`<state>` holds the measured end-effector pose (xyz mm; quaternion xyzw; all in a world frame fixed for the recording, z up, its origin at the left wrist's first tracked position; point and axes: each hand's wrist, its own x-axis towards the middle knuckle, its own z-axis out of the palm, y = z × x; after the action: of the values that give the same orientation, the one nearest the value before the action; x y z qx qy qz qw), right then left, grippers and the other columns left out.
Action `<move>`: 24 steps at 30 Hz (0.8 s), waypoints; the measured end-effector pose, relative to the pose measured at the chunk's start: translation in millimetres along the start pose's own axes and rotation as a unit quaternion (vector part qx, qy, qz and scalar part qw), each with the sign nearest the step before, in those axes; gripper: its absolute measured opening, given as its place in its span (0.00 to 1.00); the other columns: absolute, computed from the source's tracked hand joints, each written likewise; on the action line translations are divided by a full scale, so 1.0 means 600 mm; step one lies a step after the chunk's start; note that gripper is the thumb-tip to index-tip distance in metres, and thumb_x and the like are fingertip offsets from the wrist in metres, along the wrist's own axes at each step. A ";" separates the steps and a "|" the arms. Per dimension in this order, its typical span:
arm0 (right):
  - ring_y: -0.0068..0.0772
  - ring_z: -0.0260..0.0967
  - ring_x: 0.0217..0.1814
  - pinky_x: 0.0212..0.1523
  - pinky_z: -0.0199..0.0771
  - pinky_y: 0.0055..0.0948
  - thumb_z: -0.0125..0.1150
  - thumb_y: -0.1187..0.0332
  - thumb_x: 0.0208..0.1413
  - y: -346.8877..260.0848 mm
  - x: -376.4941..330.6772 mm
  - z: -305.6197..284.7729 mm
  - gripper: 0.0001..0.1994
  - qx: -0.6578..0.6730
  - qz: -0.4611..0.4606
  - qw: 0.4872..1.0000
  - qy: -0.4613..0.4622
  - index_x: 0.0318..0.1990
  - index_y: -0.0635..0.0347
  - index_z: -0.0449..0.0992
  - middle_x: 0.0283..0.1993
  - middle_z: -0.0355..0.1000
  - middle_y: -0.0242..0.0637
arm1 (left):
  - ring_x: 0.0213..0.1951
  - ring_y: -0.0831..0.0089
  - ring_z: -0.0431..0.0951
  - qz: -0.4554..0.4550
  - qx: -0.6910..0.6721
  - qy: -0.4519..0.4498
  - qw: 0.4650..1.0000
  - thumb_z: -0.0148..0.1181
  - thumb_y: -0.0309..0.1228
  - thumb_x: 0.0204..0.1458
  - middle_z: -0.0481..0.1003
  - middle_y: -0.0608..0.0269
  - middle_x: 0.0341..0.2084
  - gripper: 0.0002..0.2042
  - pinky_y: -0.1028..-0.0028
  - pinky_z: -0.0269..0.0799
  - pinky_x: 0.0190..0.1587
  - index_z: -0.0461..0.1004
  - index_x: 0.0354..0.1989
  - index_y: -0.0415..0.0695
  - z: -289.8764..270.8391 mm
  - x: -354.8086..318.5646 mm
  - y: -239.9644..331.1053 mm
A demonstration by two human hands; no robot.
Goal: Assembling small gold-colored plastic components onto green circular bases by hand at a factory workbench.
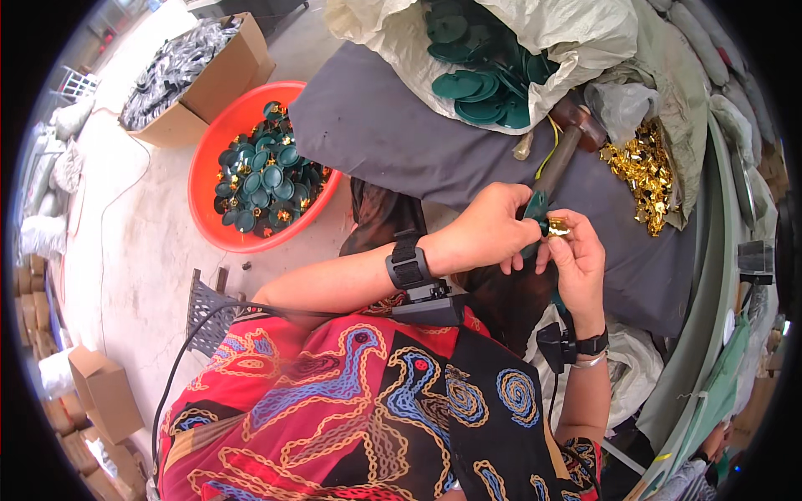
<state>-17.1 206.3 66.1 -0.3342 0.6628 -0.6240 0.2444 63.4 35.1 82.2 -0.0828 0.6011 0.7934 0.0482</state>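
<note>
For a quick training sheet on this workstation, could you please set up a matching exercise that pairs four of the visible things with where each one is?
Things:
1. Round orange plastic tub
2. Pile of shiny gold metal pieces
3. Brown cardboard box of dark grey parts
4. Small dark green plastic disc

Places:
A. Pinched between the left hand and right hand
B. On the floor, filled with green discs
C. On the grey cloth at the right, beside the wooden-handled hammer
D. On the floor, behind the tub

Pairs: 1-B, 2-C, 3-D, 4-A

A small assembly workshop: parts heaped in tub (203,179), sacks (576,33), cartons (234,67).
</note>
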 end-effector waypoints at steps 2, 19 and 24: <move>0.18 0.64 0.26 0.26 0.68 0.19 0.52 0.73 0.59 0.000 0.000 0.007 0.12 -0.041 -0.008 0.999 0.006 0.48 0.66 0.65 0.30 0.67 0.31 | 0.19 0.81 0.75 0.003 -0.001 0.006 1.000 0.51 0.24 0.50 0.73 0.64 0.22 0.08 0.83 0.71 0.17 0.69 0.36 0.33 0.000 -0.001 -0.004; 0.19 0.67 0.22 0.20 0.70 0.18 0.60 0.65 0.56 -0.026 0.054 0.032 0.19 0.102 0.085 0.991 -0.013 0.48 0.69 0.66 0.29 0.69 0.32 | 0.19 0.71 0.72 0.237 0.192 0.168 0.937 0.53 0.21 0.43 0.71 0.59 0.18 0.08 0.71 0.66 0.21 0.70 0.33 0.36 -0.080 -0.001 -0.023; 0.29 0.73 0.30 0.28 0.74 0.26 0.63 0.68 0.51 0.024 0.074 -0.129 0.14 -0.212 0.047 0.952 0.216 0.43 0.65 0.73 0.34 0.74 0.40 | 0.19 0.81 0.74 0.209 0.073 0.371 0.902 0.52 0.24 0.50 0.76 0.62 0.26 0.13 0.82 0.68 0.18 0.73 0.44 0.38 -0.273 -0.088 0.039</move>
<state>-105.6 224.7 63.9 -0.2039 0.8318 -0.5140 0.0476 123.2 -127.6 71.2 -0.2398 0.6354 0.6512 -0.3388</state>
